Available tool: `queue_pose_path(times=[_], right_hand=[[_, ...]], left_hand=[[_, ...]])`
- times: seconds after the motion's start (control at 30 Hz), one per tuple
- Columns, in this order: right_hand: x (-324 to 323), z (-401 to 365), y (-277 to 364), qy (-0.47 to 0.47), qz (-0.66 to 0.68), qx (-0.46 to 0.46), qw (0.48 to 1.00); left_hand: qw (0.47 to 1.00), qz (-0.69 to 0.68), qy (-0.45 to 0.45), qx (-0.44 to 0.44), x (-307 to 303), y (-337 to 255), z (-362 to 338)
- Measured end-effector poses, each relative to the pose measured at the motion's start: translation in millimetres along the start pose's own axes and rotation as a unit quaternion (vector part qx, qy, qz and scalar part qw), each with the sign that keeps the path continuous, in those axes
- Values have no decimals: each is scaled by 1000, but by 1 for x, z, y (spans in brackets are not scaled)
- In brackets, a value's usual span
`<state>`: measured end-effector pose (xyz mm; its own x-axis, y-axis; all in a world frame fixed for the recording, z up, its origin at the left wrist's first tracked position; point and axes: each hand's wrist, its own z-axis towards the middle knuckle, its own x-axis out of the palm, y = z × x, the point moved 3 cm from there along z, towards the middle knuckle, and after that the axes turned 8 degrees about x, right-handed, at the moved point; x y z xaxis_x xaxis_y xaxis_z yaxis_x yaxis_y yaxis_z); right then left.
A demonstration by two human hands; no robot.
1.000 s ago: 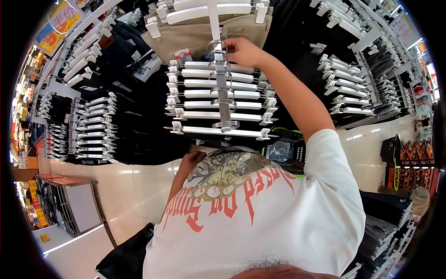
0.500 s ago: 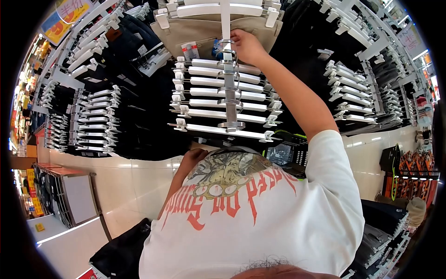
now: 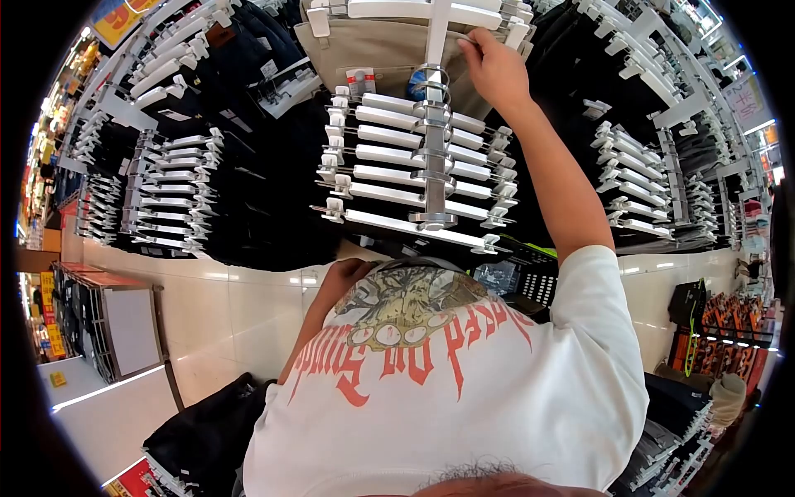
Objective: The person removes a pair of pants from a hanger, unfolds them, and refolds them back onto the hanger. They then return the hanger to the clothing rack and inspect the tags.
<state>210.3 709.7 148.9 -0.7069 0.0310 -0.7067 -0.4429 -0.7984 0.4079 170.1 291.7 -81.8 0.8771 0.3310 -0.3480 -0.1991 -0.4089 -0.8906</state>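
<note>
Beige trousers hang from a white hanger at the top centre, with a red and white tag and a blue tag on them. My right hand pinches the upper edge of these trousers, right of the metal rail. Nearer to me, several white hangers with dark garments hang in a row on the rail. My left hand rests low, close to my white shirt, with its fingers curled; what it holds, if anything, is hidden.
Racks of dark clothes on white hangers stand at the left and right. A black basket with a green edge is below the rail. Black clothing lies at the lower left.
My right hand has moved up and right along the top of the beige trousers. The rail and hangers appear shifted right in the view. My left hand has stayed by my shirt.
</note>
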Motion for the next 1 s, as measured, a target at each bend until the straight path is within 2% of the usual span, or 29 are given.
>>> queue_pose_path(times=[0.03, 0.13, 0.23, 0.27, 0.4, 0.5, 0.53, 0.63, 0.73, 0.83, 0.87, 0.97, 1.0], right_hand=[[-1, -1, 2, 5, 1, 4, 1000], [-1, -8, 7, -58, 38, 18, 997], [2, -29, 15, -76, 140, -43, 986], [4, -33, 16, -12, 84, -26, 996], [28, -27, 17, 147, 71, 55, 985], [79, -17, -2, 294, 284, 79, 909], [76, -17, 2, 372, 384, 151, 832], [95, -11, -21, 407, 282, 160, 854], [88, -14, -38, 432, 422, 234, 762], [59, -17, -43, 393, 305, 214, 841], [51, -22, -45, 364, 338, 220, 840], [18, -29, -38, 319, 253, 238, 882], [16, -32, -39, 308, 325, 228, 865]], left_hand=[[1000, -9, 1, -3, 1, 0, 0], [1000, -26, 1, -13, 2, 5, -2], [999, -24, -10, -27, 0, 6, -1], [999, -24, -13, -33, 0, 4, -3], [1000, -17, 0, -16, 0, 9, -3], [1000, -19, -12, -10, -1, 5, -4], [999, -29, -17, -9, -1, 5, -4], [999, -45, -26, -1, 1, 10, -4], [999, -36, -32, -5, -1, 13, -9], [998, -34, -39, -24, -4, 9, -11], [998, -37, -37, -21, -4, 14, -14], [997, -66, -45, -25, -2, 22, -17], [996, -68, -45, -23, -3, 17, -17]])
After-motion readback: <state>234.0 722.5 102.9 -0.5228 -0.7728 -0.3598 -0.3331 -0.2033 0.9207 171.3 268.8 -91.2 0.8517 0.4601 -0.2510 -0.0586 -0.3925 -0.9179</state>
